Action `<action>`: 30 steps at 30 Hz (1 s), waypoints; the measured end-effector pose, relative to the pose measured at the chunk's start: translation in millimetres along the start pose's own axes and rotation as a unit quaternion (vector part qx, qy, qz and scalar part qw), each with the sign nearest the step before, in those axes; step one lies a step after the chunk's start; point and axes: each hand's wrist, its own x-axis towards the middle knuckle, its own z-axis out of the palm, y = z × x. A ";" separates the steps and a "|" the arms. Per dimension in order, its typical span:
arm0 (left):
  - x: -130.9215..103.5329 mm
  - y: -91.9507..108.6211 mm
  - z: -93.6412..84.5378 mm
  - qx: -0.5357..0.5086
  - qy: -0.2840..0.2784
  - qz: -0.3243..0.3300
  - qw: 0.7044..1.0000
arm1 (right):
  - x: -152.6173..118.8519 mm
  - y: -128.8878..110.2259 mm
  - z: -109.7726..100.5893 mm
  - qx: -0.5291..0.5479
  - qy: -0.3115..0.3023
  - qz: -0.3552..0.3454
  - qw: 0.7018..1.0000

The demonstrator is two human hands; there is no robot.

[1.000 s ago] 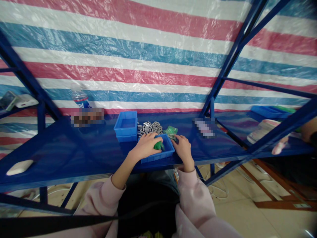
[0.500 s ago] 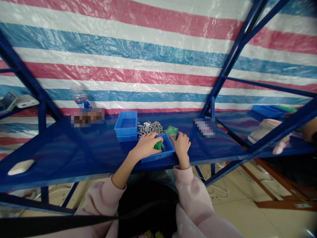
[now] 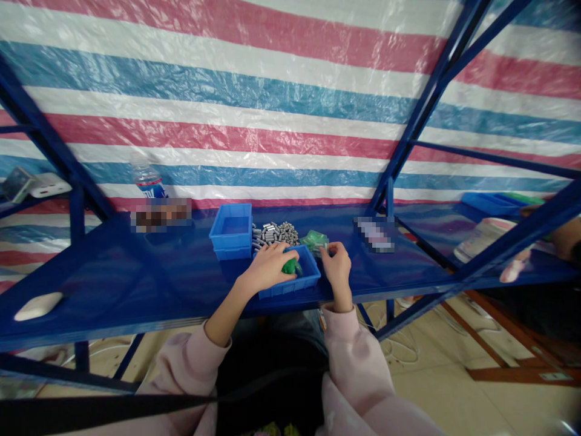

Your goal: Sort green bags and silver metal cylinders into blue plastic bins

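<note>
My left hand reaches over the near blue bin, its fingers curled round a crumpled bright-green bundle that looks like thin plastic. Just right of that bin, my right hand pinches the near edge of a see-through green plastic bag lying on the table. Whether a small part is also between those fingertips is too small to tell. A pile of short silvery metal cylinders lies behind the bin, left of the bag.
Stacked blue bins stand left of the pile. Farther left are a water bottle and a white object. A blurred-out phone-like item lies right. Blue frame bars slope up beside it; another person's arm shows far right.
My right hand has moved slightly right from the bin's rim, and its fingers have closed on the bag's edge. My left hand stays put with the green bundle.
</note>
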 end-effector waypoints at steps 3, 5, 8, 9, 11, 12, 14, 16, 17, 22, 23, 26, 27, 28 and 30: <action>-0.2 0.5 -0.2 0.003 0.000 -0.002 1.000 | 1.9 2.1 -2.5 0.095 0.031 -0.015 0.995; -0.3 1.0 -0.5 0.004 -0.001 -0.005 1.000 | 2.1 -0.2 -5.4 0.151 0.037 -0.028 0.988; -0.3 1.4 -0.8 0.003 -0.003 -0.008 1.000 | 0.5 -7.7 -10.7 0.220 0.032 -0.037 0.974; -0.2 1.4 -0.8 0.002 -0.003 -0.009 1.000 | -0.5 -10.9 -12.5 0.241 0.030 -0.040 0.969; -0.1 1.2 -0.7 0.002 -0.004 -0.009 1.000 | -3.3 -17.6 -16.3 0.276 0.028 -0.047 0.960; 0.0 1.2 -0.8 0.003 -0.004 -0.009 1.000 | -5.1 -21.0 -18.3 0.287 0.025 -0.050 0.956; 0.1 1.2 -1.0 0.004 -0.004 -0.008 1.000 | -9.4 -27.7 -22.3 0.295 0.012 -0.054 0.954; 0.2 1.5 -1.5 0.003 -0.004 -0.008 1.000 | -14.1 -33.7 -25.9 0.288 -0.007 -0.061 0.956; 0.1 1.8 -1.8 0.002 -0.005 -0.009 1.000 | -16.4 -36.3 -27.6 0.279 -0.015 -0.067 0.958; -0.3 2.1 -1.8 0.002 -0.008 -0.013 1.000 | -24.3 -45.4 -34.1 0.183 -0.021 -0.101 0.978; -0.3 1.9 -1.4 0.004 -0.006 -0.012 1.000 | -25.4 -47.0 -35.0 0.150 -0.020 -0.109 0.982; -0.1 0.7 -0.1 0.008 0.000 -0.006 1.000 | -28.8 -52.8 -35.5 0.037 -0.042 -0.148 0.987; 0.1 0.3 0.3 0.009 0.001 -0.004 1.000 | -29.9 -54.9 -34.6 0.002 -0.060 -0.162 0.985; 0.2 0.0 0.6 0.011 0.001 -0.003 1.000 | -31.0 -57.0 -33.2 -0.028 -0.079 -0.174 0.981; 0.5 -0.3 0.8 0.014 -0.001 -0.003 1.000 | -32.8 -60.5 -29.0 -0.072 -0.109 -0.185 0.974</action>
